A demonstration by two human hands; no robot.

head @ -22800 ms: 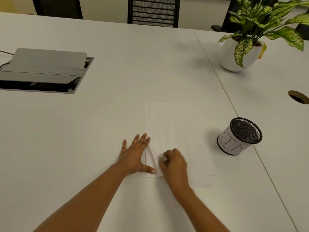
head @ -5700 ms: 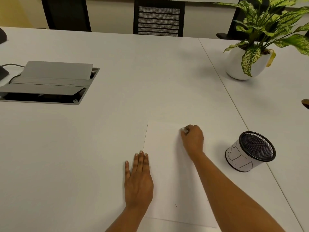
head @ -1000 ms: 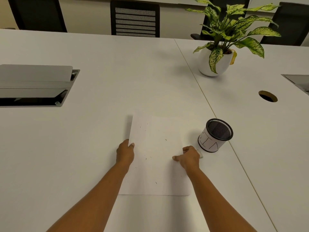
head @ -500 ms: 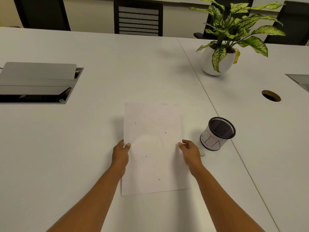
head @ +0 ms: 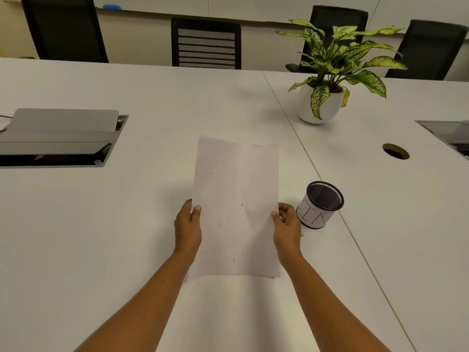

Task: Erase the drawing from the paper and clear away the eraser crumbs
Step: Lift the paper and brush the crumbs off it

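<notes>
White sheet of paper (head: 236, 207), just left of the mesh pen cup (head: 320, 207), apparently held up off the bench (head: 101, 250) and bowed slightly along its length. No drawing lines to be made out on it. Only a scatter of small dark eraser crumbs (head: 233, 259) lying loose on its face.

Pinched at both long edges, about midway. Left grip (head: 187, 224) on the edge farther from the cup, thumb on top, fingers tucked beneath. Right grip (head: 286, 224) on the edge nearest the cup, thumb on top likewise, knuckles just beside the cup wall. Both closed on the paper, neither spread. Most of the sheet reaching away beyond the thumbs, a shorter part hanging back toward the wrists.

Risks, by judgement:
- Could spill crumbs back onto the bench if tipped the wrong way.
- Could sag or crease, held only at two points, and trap specks in the fold.
- Could knock the cup over on a swing toward it, with the right knuckles so near.

Beyond the cup, a potted plant (head: 319, 102). Well to the cup's left, an open cable hatch (head: 58, 138).
</notes>
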